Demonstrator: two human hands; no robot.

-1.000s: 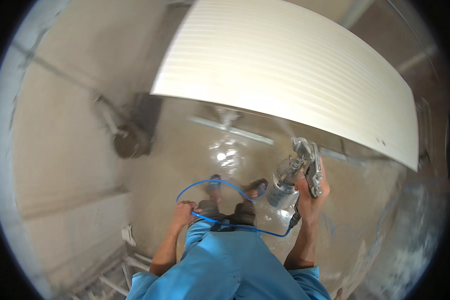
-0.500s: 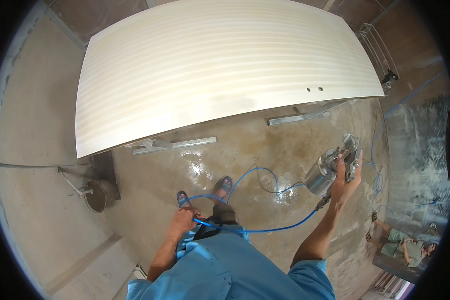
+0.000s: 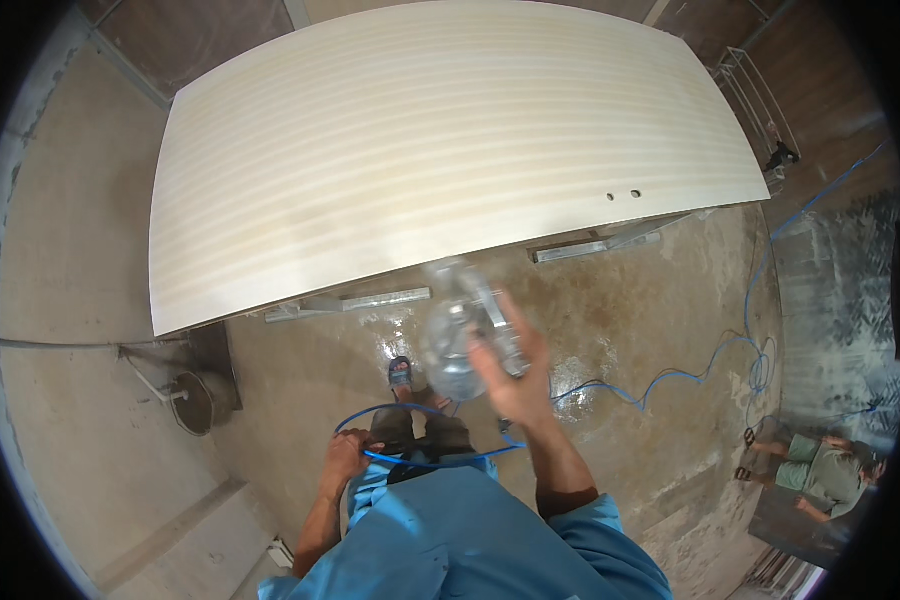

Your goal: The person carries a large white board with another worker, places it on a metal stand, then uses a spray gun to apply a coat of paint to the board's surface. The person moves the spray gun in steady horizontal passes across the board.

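Observation:
My right hand is closed round the handle of a silver paint spray gun with a metal cup, both smeared by motion. The gun is above the floor, just off the near edge of a large white panel, which has faint stripes and two small holes near its right front edge. Down by my left hip, my left hand grips a blue air hose. The hose loops in front of my body to the gun's underside. Whether the trigger is pulled cannot be made out.
Metal support legs stick out beneath the panel. A grey bucket stands by the left wall. More blue hose snakes over the wet floor to the right. At the far right another person sits near a metal rack's side.
My right hand has swung the spray gun left, from the right side to the middle. My left hand has shifted slightly left and down with the hose. My feet have moved.

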